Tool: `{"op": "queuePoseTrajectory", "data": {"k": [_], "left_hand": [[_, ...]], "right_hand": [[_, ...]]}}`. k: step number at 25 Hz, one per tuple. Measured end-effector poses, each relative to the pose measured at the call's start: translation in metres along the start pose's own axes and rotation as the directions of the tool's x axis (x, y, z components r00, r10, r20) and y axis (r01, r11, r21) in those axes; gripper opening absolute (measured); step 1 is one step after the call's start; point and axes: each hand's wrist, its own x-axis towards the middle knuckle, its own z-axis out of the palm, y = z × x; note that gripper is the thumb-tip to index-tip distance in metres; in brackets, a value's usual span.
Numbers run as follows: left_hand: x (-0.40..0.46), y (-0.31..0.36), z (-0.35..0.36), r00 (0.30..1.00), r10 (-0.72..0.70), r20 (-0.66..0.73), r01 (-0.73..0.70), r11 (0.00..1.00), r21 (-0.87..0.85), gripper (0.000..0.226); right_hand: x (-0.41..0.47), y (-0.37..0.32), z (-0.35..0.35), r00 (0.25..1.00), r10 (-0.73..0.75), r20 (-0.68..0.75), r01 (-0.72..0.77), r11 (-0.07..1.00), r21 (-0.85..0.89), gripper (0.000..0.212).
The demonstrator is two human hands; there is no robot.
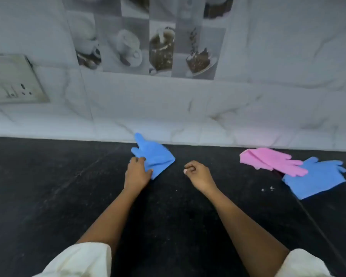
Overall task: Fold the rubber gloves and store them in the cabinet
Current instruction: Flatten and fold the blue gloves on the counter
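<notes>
A blue rubber glove (155,154) lies folded on the black counter (48,186) near the wall, one finger pointing up against the tiles. My left hand (137,172) presses on its near left corner, fingers closed over the edge. My right hand (197,173) hovers just right of it, fingers curled with nothing in them. Far right on the counter lie a pink glove (268,159) and a second blue glove (316,178), the pink one overlapping the blue one's top left. No cabinet is in view.
A white marble-tiled wall (188,108) with pictures of cups runs behind the counter. A switch and socket plate (12,80) sits on the wall at left. A few small white crumbs (268,189) lie near the right gloves.
</notes>
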Motion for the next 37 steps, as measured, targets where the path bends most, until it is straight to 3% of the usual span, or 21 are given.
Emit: {"op": "queuePoseTrajectory", "data": {"k": [2, 6, 9, 12, 14, 16, 18, 20, 23, 24, 26, 28, 30, 32, 35, 37], "left_hand": [[0.024, -0.018, -0.002, 0.998, -0.037, -0.044, 0.036, 0.999, -0.013, 0.057], [0.063, -0.043, 0.005, 0.994, 0.000, 0.107, -0.011, 0.995, 0.103, 0.072], [0.074, -0.052, 0.017, 0.999, 0.030, 0.035, -0.036, 0.984, 0.177, 0.054], [0.076, -0.045, 0.021, 0.992, 0.010, -0.122, 0.003, 0.994, 0.105, 0.029], [0.077, -0.032, 0.018, 0.975, 0.040, -0.220, -0.038, 0.999, 0.014, 0.025], [0.073, -0.017, 0.010, 0.968, 0.047, -0.247, -0.106, 0.967, -0.230, 0.026], [0.063, -0.003, -0.001, 0.992, 0.015, -0.125, -0.085, 0.813, -0.576, 0.034], [0.047, 0.010, -0.008, 0.997, -0.004, 0.072, 0.055, 0.697, -0.715, 0.054], [0.019, 0.032, -0.010, 0.919, -0.008, 0.395, 0.291, 0.691, -0.662, 0.081], [0.009, 0.037, -0.009, 0.877, 0.027, 0.479, 0.327, 0.697, -0.638, 0.080], [-0.007, 0.047, -0.001, 0.808, 0.121, 0.577, 0.352, 0.686, -0.637, 0.054], [-0.026, 0.057, 0.007, 0.784, 0.150, 0.602, 0.363, 0.677, -0.641, 0.029], [-0.051, 0.068, 0.019, 0.771, 0.177, 0.612, 0.388, 0.631, -0.672, 0.037], [-0.080, 0.081, 0.029, 0.743, 0.237, 0.625, 0.407, 0.582, -0.704, 0.043], [-0.122, 0.103, 0.044, 0.668, 0.340, 0.662, 0.472, 0.495, -0.730, 0.045], [-0.141, 0.115, 0.053, 0.636, 0.375, 0.675, 0.535, 0.416, -0.735, 0.044]], "right_hand": [[0.017, -0.001, 0.027, 1.000, 0.029, -0.010, -0.029, 0.999, 0.015, 0.035], [0.050, -0.006, 0.071, 0.999, -0.025, -0.047, 0.021, 0.997, -0.078, 0.057], [0.077, -0.009, 0.090, 0.996, -0.085, -0.025, 0.074, 0.956, -0.285, 0.057], [0.090, -0.019, 0.097, 0.987, -0.057, -0.150, -0.004, 0.926, -0.377, 0.036], [0.092, -0.028, 0.095, 0.966, 0.015, -0.256, -0.089, 0.956, -0.279, 0.027], [0.083, -0.033, 0.088, 0.958, 0.036, -0.284, -0.089, 0.980, -0.179, 0.023], [0.061, -0.033, 0.078, 0.972, -0.012, -0.234, 0.019, 1.000, 0.025, 0.017], [0.032, -0.032, 0.065, 0.980, -0.034, -0.196, 0.081, 0.968, 0.236, 0.013], [-0.012, -0.029, 0.043, 0.983, -0.033, -0.180, 0.106, 0.902, 0.419, 0.012], [-0.028, -0.026, 0.035, 0.985, -0.011, -0.174, 0.093, 0.877, 0.472, 0.013], [-0.059, -0.012, 0.019, 0.987, 0.045, -0.153, 0.057, 0.797, 0.601, 0.018], [-0.090, 0.002, 0.003, 0.981, 0.118, -0.153, 0.036, 0.667, 0.744, 0.017], [-0.114, 0.017, -0.012, 0.950, 0.259, -0.175, 0.015, 0.520, 0.854, 0.016], [-0.131, 0.030, -0.026, 0.909, 0.403, -0.107, -0.092, 0.444, 0.892, 0.020], [-0.158, 0.045, -0.056, 0.908, 0.385, 0.167, -0.296, 0.306, 0.905, 0.035], [-0.175, 0.058, -0.082, 0.939, 0.298, 0.170, -0.254, 0.270, 0.929, 0.043]]}}
